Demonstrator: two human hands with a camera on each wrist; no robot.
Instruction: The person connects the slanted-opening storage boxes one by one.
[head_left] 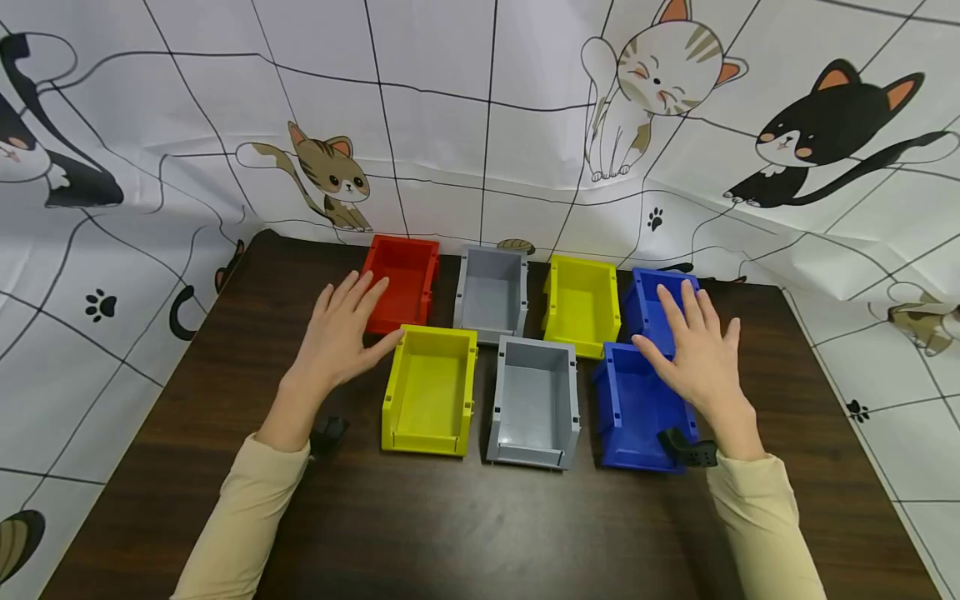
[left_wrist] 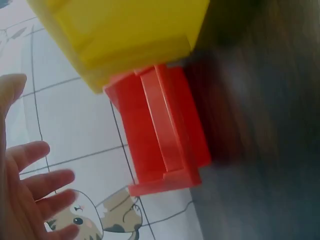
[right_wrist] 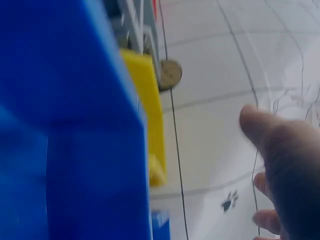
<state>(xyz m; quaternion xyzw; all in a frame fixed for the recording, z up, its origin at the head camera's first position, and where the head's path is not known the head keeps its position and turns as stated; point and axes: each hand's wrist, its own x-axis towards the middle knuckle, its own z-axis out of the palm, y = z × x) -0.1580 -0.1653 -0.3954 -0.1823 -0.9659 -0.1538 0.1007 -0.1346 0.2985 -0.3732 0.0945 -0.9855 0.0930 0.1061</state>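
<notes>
Dark table (head_left: 525, 537) | left grip (head_left: 337, 337), right grip (head_left: 699, 354): spread wide, empty | apparently hovering near bins (head_left: 534, 400)

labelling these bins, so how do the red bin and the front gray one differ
The red bin stands at the left end of the back row; the front gray bin is in the middle of the front row. In the head view, the left hand partly covers the red bin, but not the front gray bin. Both are open-topped.
</notes>
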